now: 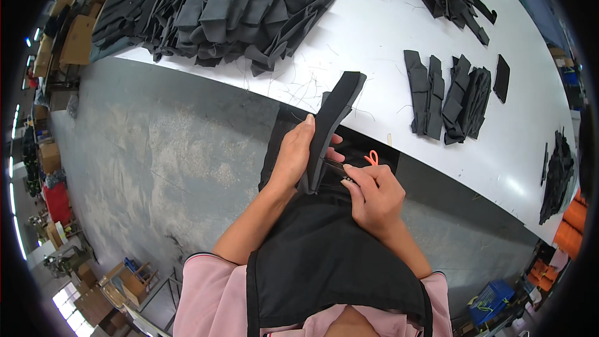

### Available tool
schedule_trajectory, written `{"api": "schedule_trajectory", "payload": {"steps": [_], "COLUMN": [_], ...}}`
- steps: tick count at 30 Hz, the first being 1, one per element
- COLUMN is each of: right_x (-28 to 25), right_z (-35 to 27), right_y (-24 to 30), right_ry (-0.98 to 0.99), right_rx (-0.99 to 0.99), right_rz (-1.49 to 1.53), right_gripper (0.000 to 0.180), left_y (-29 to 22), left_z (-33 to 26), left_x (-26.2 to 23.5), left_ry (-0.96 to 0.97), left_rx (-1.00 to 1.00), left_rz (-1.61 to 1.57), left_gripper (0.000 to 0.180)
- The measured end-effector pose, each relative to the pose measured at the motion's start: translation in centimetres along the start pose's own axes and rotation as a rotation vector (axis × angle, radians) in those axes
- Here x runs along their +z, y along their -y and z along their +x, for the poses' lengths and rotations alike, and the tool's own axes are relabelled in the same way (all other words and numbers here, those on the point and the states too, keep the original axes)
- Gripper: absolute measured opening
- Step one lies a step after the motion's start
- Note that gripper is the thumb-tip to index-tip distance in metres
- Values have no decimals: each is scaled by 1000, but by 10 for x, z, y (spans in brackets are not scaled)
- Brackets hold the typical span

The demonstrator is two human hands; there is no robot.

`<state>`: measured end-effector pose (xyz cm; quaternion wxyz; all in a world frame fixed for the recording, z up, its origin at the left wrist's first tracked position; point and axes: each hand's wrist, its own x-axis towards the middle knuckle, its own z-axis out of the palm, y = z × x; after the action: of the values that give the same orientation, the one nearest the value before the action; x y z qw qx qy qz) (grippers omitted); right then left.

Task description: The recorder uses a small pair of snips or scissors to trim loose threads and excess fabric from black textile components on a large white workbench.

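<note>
I read left hand (296, 153) clamped around folded black fabric strip (335, 103) at near edge of counter (365, 34), apparently angled to present lower end to right hand (379, 196). Right hand pinches slim dark tool (335, 166), possibly thread snips; orange loop (372, 157) just beside. Fabric bundles (240, 6) grouped, presumably for sorting. Blue crate (493, 297): I cannot tell contents.

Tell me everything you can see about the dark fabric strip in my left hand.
The dark fabric strip looks long, narrow and layered, with a blunt upper end. It leans up and rightward, that end showing against the white table. The left hand grips it; the right hand is beside its lower part, contact unclear.
</note>
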<state>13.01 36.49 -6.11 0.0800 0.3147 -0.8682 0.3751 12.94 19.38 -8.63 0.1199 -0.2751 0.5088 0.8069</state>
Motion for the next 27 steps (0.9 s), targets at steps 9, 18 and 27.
{"api": "schedule_trajectory", "payload": {"steps": [9, 18, 27], "right_x": [1, 0, -4], "right_z": [2, 1, 5], "right_y": [-1, 2, -8], "right_ry": [3, 17, 72], "right_rx": [42, 21, 440], "right_rz": [173, 48, 484], "right_gripper": [30, 27, 38], "left_y": [-3, 4, 5], "left_z": [-2, -3, 1], "left_x": [4, 2, 4], "left_ry": [11, 9, -17], "left_rx": [-53, 15, 59], "left_rz": [-3, 65, 158], "left_gripper": [49, 50, 46]}}
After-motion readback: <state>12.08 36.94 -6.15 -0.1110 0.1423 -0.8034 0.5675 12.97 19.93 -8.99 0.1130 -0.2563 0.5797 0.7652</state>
